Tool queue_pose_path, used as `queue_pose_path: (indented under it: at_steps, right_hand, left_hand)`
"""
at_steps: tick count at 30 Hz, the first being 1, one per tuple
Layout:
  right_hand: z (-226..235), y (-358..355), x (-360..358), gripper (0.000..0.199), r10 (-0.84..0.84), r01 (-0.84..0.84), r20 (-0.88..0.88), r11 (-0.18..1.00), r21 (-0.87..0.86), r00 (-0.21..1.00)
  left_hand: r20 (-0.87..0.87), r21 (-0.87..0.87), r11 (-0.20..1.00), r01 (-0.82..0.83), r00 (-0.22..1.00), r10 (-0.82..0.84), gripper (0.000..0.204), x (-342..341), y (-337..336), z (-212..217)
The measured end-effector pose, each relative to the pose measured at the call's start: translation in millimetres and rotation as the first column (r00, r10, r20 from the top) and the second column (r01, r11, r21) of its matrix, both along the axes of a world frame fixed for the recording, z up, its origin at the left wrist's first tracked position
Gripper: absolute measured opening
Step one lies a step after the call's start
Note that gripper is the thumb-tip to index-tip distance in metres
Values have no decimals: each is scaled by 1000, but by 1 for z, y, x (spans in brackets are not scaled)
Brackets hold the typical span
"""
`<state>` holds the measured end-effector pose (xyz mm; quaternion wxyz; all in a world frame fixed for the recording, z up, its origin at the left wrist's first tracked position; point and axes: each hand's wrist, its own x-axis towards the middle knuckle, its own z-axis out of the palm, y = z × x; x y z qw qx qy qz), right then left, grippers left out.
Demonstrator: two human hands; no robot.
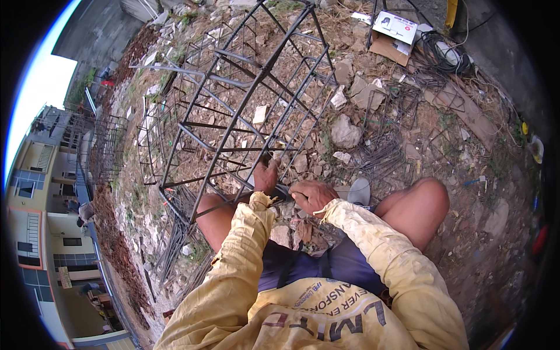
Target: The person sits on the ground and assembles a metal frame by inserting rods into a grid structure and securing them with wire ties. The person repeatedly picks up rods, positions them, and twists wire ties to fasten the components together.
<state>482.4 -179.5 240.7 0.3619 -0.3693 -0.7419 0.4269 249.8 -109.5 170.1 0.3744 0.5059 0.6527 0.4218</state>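
A cage of dark steel rebar point(233, 125), long bars joined by square stirrups, stands tilted in front of me. My left hand point(265, 177) is at the lower bars of the cage, its fingers closed round a bar there. Close beside it on the right, my right hand point(315, 196) is closed, knuckles up. A dark, thin piece shows by its fingertips, but what it holds is hidden. Both forearms are in yellow sleeves, and my bare knees are bent on either side.
Loose stirrups and wire point(379, 154) lie on rubble at the right, near a large stone point(346, 131). A cardboard box point(392, 38) and a coil of black cable point(443, 53) are at the far right. More rebar cages point(102, 149) stand at the left, before a building point(35, 221).
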Motion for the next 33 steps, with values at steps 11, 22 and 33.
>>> queue_pose_path:
  at_steps: [11,22,33]
  right_hand:
    - [-13,11,-2,21,3,-2,32,1000,-28,999]
    - [-35,16,-9,22,47,3,363,990,-138,931]
    - [-21,31,-8,27,118,-2,439,967,-256,891]
  left_hand:
    - [-32,-23,1000,6,999,-7,50,10,-1,16]
    - [-133,-32,999,-23,991,18,40,29,-11,50]
    - [-37,-35,995,-98,995,97,53,32,-10,42]
